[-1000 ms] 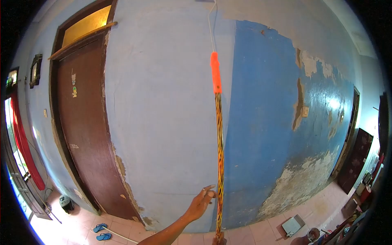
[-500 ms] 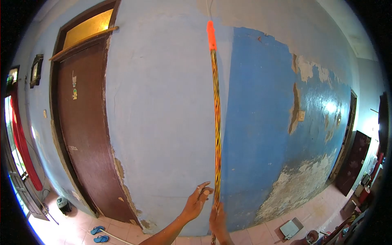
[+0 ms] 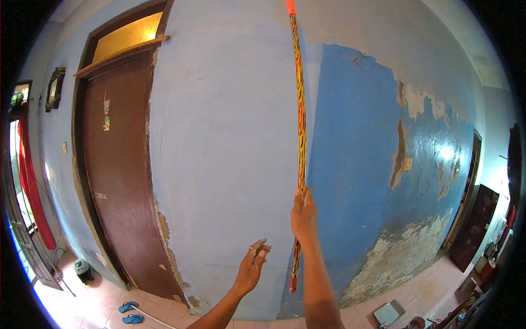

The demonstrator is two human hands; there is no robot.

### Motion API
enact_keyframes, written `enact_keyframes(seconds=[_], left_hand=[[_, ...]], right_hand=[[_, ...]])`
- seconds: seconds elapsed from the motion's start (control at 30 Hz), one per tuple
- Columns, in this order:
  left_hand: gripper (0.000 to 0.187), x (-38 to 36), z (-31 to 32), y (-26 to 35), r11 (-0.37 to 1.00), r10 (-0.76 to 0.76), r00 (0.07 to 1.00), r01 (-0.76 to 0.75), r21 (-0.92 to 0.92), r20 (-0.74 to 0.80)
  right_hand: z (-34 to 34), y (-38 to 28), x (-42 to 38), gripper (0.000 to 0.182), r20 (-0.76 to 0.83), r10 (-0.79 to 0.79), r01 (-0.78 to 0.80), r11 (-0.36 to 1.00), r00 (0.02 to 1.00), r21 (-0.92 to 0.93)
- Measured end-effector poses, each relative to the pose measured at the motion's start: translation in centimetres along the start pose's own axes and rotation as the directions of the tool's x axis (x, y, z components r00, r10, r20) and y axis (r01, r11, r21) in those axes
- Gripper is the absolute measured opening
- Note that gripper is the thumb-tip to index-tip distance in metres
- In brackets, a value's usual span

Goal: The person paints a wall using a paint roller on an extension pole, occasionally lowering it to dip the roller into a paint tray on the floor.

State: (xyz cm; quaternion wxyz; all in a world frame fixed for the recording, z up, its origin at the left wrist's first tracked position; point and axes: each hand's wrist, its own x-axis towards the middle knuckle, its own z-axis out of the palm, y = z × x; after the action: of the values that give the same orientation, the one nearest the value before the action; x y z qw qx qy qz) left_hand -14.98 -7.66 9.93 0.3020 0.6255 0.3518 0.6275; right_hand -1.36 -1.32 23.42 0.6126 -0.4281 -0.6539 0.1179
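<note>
A long pole with a yellow, orange and black pattern stands nearly upright in front of the wall. Its orange upper part runs out of the top of the view, and its red lower end hangs above the floor. My right hand is wrapped round the pole in its lower half. To the left and lower, my left hand is off the pole, its fingers apart and slightly curled, with nothing in it.
Behind is a wall of pale and darker blue with peeling patches. A brown door is at left. Blue sandals, a grey tray and a small dark device lie on the tiled floor.
My right hand and the pole have risen, so the pole's red lower end now shows and its top leaves the view. My left hand has moved slightly left, away from the pole.
</note>
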Motion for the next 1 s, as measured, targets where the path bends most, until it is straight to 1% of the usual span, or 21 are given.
enact_keyframes(seconds=[0.03,0.07,0.13,0.2,0.27,0.33,0.4,0.47,0.5,0.53,0.57,0.63,0.67,0.73,0.77,0.83,0.87,0.93,0.97,1.0], left_hand=[[0.056,0.1,0.0,0.2,1.0,-0.002,1.0,0.002,0.006,-0.001],[0.056,0.3,0.0,0.1,1.0,-0.003,1.0,0.003,0.005,-0.005],[0.058,0.9,0.0,-0.4,0.999,0.036,0.999,-0.037,0.013,0.02],[0.059,1.5,0.2,-0.9,1.0,0.012,0.999,-0.012,-0.014,0.038],[0.06,2.2,0.7,-1.3,0.999,-0.011,0.998,0.014,-0.041,0.063],[0.062,2.8,1.3,-1.7,0.997,-0.06,0.993,0.064,-0.035,0.105],[0.063,3.0,2.2,-2.3,0.996,-0.066,0.988,0.073,-0.043,0.142],[0.065,3.1,3.1,-3.1,0.995,-0.072,0.982,0.082,-0.05,0.174],[0.066,3.0,3.6,-3.6,0.996,-0.058,0.977,0.071,-0.06,0.206],[0.067,3.0,4.0,-3.8,0.996,-0.044,0.971,0.062,-0.069,0.237],[0.067,2.7,4.3,-3.6,0.995,-0.049,0.97,0.067,-0.068,0.24],[0.053,2.2,4.9,-3.0,0.992,-0.059,0.972,0.083,-0.096,0.226],[0.053,2.0,5.1,-3.2,0.992,-0.063,0.971,0.087,-0.095,0.23],[0.051,1.3,5.4,-4.0,0.978,-0.051,0.964,0.101,-0.182,0.26],[0.051,0.8,5.4,-4.7,0.978,-0.054,0.963,0.104,-0.178,0.263],[0.05,-0.3,5.6,-6.4,0.979,-0.199,0.947,0.206,0.001,0.252],[0.05,-1.0,5.6,-7.4,0.979,-0.198,0.947,0.203,0.004,0.252],[0.048,-2.1,5.6,-8.8,0.984,-0.176,0.946,0.178,0.017,0.273],[0.048,-2.0,5.6,-8.2,0.983,-0.178,0.946,0.18,0.019,0.271],[0.046,-1.5,5.7,-6.8,0.98,-0.186,0.951,0.196,-0.018,0.249]], right_hand=[[-0.1,-0.2,-0.1,0.034,0.02,0.034,-0.034,0.999,0.999,0.019],[0.0,0.5,-0.6,0.034,0.024,0.033,-0.033,0.999,0.999,0.018],[0.5,3.5,-3.6,0.035,0.045,0.064,-0.066,0.996,0.997,0.063],[0.7,6.0,-7.3,0.037,0.055,0.104,-0.11,0.987,0.993,0.118],[0.9,9.7,-11.2,0.034,0.122,0.12,-0.132,0.986,0.985,0.101],[1.6,12.7,-15.4,0.031,0.083,0.145,-0.147,0.989,0.986,0.023],[0.3,12.6,-19.0,0.03,0.2,0.281,-0.296,0.954,0.939,0.048],[0.5,15.9,-23.1,0.031,0.19,0.281,-0.294,0.955,0.941,0.042],[2.1,20.7,-26.6,0.028,0.063,0.175,-0.172,0.984,0.983,-0.037],[3.5,24.8,-29.6,0.026,-0.054,0.052,-0.059,0.99,0.997,-0.131],[3.3,25.4,-31.3,0.026,-0.055,0.058,-0.064,0.989,0.997,-0.131],[2.0,25.5,-34.2,0.026,-0.003,0.053,-0.052,0.983,0.999,-0.174],[1.3,25.1,-35.6,0.026,0.023,0.052,-0.047,0.98,0.998,-0.194],[0.3,24.7,-38.1,0.026,0.074,0.052,-0.034,0.973,0.996,-0.23],[0.2,24.8,-39.3,0.026,0.072,0.056,-0.039,0.973,0.996,-0.228],[0.3,25.5,-41.3,0.024,0.023,0.059,-0.054,0.983,0.998,-0.175],[0.3,26.1,-42.3,0.024,0.021,0.057,-0.053,0.984,0.998,-0.172],[0.3,27.4,-43.5,0.023,0.098,0.143,-0.135,0.987,0.985,-0.086],[0.4,27.2,-43.2,0.023,0.101,0.144,-0.136,0.987,0.984,-0.084],[0.7,26.6,-42.4,0.023,0.073,0.124,-0.119,0.991,0.99,-0.062]])
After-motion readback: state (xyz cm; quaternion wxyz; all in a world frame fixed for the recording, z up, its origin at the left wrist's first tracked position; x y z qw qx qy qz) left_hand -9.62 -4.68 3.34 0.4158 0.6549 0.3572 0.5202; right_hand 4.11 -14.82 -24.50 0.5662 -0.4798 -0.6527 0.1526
